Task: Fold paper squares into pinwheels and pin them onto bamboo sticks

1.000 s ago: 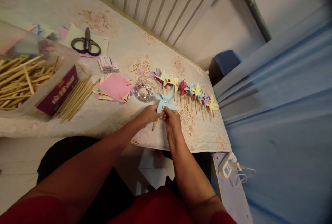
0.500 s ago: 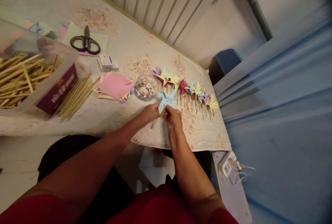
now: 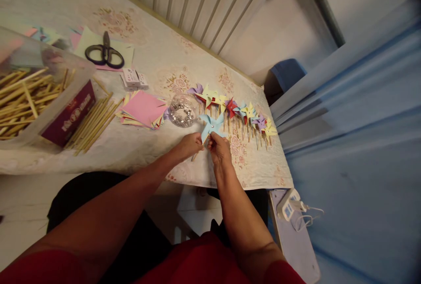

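Note:
A light-blue paper pinwheel (image 3: 212, 126) with a pin at its centre is between my two hands, over the near part of the table. My left hand (image 3: 191, 144) is closed on the pinwheel at its left edge, by the wooden stick. My right hand (image 3: 219, 148) pinches the pinwheel's lower side with thumb and fingers. The stick (image 3: 194, 157) slants down toward me below the hands. Just beyond stands a clear round dish (image 3: 182, 112) of shiny metal pins. A row of finished pinwheels (image 3: 250, 112) in several colours lies to the right.
Coloured paper squares (image 3: 144, 108) are stacked left of the dish, with small white boxes (image 3: 134, 79) behind. Scissors (image 3: 105, 54) lie on more paper. Wooden sticks (image 3: 95, 122) lie beside a plastic bin (image 3: 19, 100) of sticks. A power strip (image 3: 288, 205) sits at the lower right.
My hands stay on the blue pinwheel, which has turned slightly. The view has shifted a little, so the things on the left appear farther left.

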`<state>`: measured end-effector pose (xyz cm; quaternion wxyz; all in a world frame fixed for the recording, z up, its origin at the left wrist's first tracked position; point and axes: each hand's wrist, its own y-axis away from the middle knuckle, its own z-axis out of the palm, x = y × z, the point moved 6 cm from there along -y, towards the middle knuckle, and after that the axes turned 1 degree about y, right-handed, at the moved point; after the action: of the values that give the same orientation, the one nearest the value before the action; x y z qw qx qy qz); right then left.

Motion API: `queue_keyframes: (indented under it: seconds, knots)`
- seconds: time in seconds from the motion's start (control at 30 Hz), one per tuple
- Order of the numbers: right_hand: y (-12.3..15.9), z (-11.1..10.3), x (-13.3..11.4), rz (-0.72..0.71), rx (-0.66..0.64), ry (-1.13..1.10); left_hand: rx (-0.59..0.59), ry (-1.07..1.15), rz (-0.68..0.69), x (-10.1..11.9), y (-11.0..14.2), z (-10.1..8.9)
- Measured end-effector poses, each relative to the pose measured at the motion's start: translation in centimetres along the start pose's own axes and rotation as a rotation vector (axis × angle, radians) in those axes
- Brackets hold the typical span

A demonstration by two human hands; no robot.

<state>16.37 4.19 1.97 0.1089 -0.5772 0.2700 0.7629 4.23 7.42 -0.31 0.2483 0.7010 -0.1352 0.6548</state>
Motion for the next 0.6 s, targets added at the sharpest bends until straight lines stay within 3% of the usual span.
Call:
queue_keyframes:
  seconds: [0.3, 0.6]
  knots:
    - [0.1, 0.2, 0.3, 0.0, -0.025, 0.07, 0.054, 0.035, -0.019, 0.1, 0.0, -0.3]
    - [2.9, -0.4, 2.2, -0.058, -0.064, 0.27, 0.181, 0.122, -0.005, 0.7, 0.4, -1.4]
